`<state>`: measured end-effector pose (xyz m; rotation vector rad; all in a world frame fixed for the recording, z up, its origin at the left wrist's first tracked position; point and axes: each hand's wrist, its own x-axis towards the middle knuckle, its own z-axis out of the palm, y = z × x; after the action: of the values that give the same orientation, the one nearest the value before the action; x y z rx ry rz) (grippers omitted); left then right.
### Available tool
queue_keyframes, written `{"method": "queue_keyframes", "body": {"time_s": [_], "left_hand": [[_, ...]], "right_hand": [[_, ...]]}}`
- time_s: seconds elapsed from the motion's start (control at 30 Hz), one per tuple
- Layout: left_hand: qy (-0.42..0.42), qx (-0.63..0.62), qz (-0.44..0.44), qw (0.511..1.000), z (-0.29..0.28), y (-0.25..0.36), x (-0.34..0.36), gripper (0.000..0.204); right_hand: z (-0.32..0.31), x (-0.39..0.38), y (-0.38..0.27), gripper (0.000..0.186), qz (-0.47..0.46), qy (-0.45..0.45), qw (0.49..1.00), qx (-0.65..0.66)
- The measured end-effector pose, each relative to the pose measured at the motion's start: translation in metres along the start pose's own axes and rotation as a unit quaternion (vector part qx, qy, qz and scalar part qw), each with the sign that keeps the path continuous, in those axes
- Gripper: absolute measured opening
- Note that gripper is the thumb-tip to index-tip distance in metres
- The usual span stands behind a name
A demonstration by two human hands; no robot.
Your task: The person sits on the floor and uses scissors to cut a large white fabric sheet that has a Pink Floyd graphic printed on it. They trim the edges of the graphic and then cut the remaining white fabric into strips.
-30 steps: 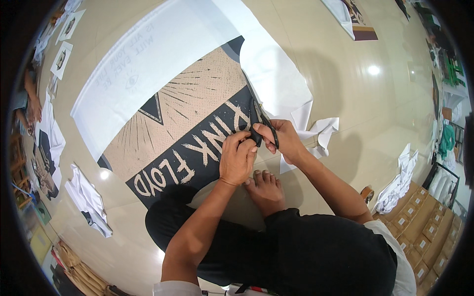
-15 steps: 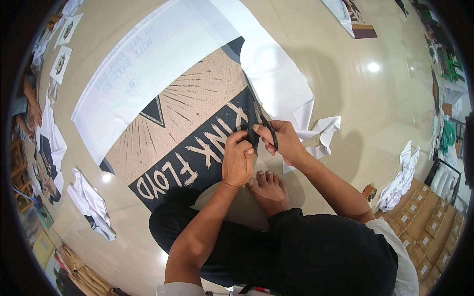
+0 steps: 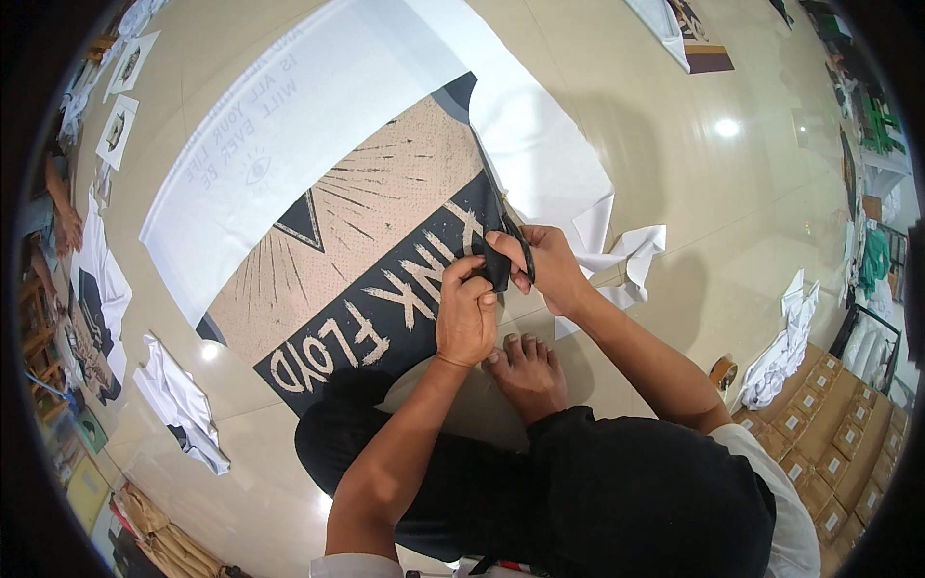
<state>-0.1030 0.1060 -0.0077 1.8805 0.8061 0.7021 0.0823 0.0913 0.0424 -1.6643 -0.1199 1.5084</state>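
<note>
A printed fabric panel (image 3: 347,193), with beige rays, a dark triangle and a dark lettered band, lies on the floor under my bare foot's toes and knee area, partly covered by white cloth (image 3: 241,164) with faint print. My right hand (image 3: 540,265) is closed on black scissors (image 3: 526,258), whose blades lie along the panel's right edge where it meets the white cloth. My left hand (image 3: 467,308) pinches the dark fabric edge just left of the scissor handles. My bare foot (image 3: 530,376) is below both hands, beside the panel.
Loose white fabric pieces (image 3: 178,409) (image 3: 780,347) lie left and right. Printed pieces (image 3: 703,48) lie at top right and along the left, where another person's hand (image 3: 67,226) shows. Cardboard boxes (image 3: 819,448) are at lower right, shelves and racks (image 3: 867,337) at the right rim.
My right hand and the scissors have risen slightly, the thumb shifting up along the blades' pivot. My left hand has shifted a little rightward, still pinching the fabric. The view has moved slightly.
</note>
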Motion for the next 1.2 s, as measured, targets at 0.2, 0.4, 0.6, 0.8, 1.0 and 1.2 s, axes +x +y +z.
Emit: {"method": "queue_keyframes", "body": {"time_s": [0.2,0.4,0.6,0.8,1.0,1.2], "left_hand": [[0.0,0.0,-0.008,1.0,0.0,0.0,-0.001,0.017],[0.004,-0.003,-0.013,1.0,0.0,0.0,-0.002,0.016],[0.017,-0.022,-0.007,1.0,0.001,0.0,-0.002,0.015],[0.014,-0.019,0.005,1.0,-0.001,-0.001,-0.002,0.011],[0.018,-0.027,0.011,0.999,-0.003,0.0,-0.002,0.011],[0.02,-0.037,0.008,0.999,-0.003,0.0,-0.002,0.01]], "right_hand": [[0.003,-0.001,0.003,0.045,-0.001,-0.006,1.0,0.027],[0.008,-0.003,0.005,0.045,-0.006,-0.009,0.999,0.045],[0.01,0.002,-0.001,0.048,-0.002,0.005,1.0,0.03],[0.015,0.009,-0.004,0.046,-0.009,0.016,0.999,0.031],[0.026,0.009,-0.006,0.044,-0.01,0.023,0.998,0.058],[0.029,0.013,0.001,0.044,-0.001,0.039,0.997,0.066]]}}
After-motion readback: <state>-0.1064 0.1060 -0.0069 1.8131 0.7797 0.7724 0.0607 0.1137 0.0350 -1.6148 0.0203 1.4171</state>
